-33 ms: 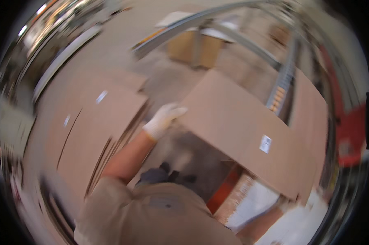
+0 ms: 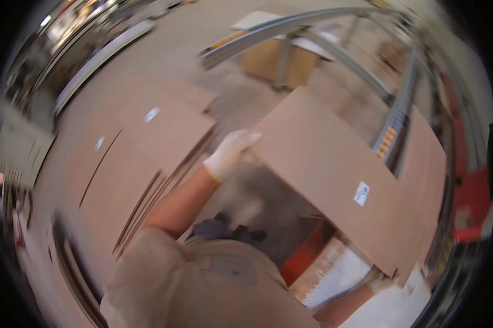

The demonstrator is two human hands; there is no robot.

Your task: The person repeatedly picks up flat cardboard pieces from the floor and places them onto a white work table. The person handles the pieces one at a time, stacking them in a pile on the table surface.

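Observation:
A large flat brown board (image 2: 323,164) with a small white label (image 2: 361,193) stretches from in front of me to the right. My left hand (image 2: 232,153), in a white glove, is closed on its left edge, thumb on top and fingers mostly hidden. On the board's near right edge, my gloved right hand (image 2: 382,281) is closed too, blurred and partly covered by the board. Beneath that near edge lies a white-topped surface (image 2: 336,273) with a rough, ragged brown side. Another brown board (image 2: 425,164) shows beyond the held one, partly overlapped by it.
Stacked brown boards (image 2: 142,153) with white labels lie to my left. Ahead, a grey metal rail frame (image 2: 290,23) stands over the floor beside a cardboard box (image 2: 263,59). An orange panel (image 2: 307,251) sits below the held board. Red equipment (image 2: 473,202) is at far right.
The whole view has shifted, so the surroundings appear farther right. Both hands keep their hold on the board, which sits slightly farther right in the picture.

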